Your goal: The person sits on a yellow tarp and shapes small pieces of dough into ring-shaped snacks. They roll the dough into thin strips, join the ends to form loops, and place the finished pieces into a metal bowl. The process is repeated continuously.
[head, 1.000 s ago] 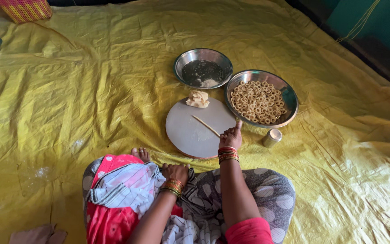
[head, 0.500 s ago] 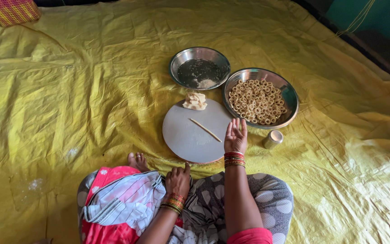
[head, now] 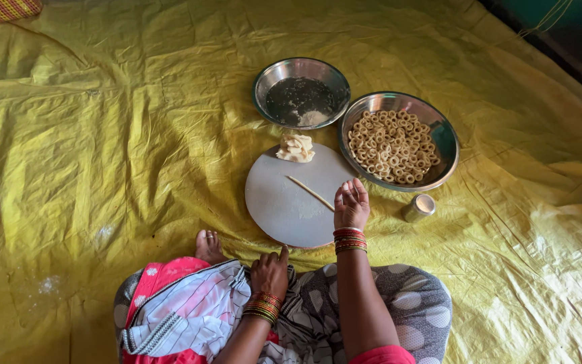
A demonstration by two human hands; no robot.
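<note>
The right hand has flattened, fingers now spread open on the round board, just right of the dough strip; the left hand rests empty on the lap.

Right hand open, palm up at the near right edge of a round grey board, thin dough strip just beside its fingers, dough lump at the far edge, left hand resting on the lap, steel bowl of dough rings on the yellow sheet.

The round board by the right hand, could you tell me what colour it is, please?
The round board is plain pale grey, dusted white, seen in the head view; the right hand hovers at its edge.
</note>
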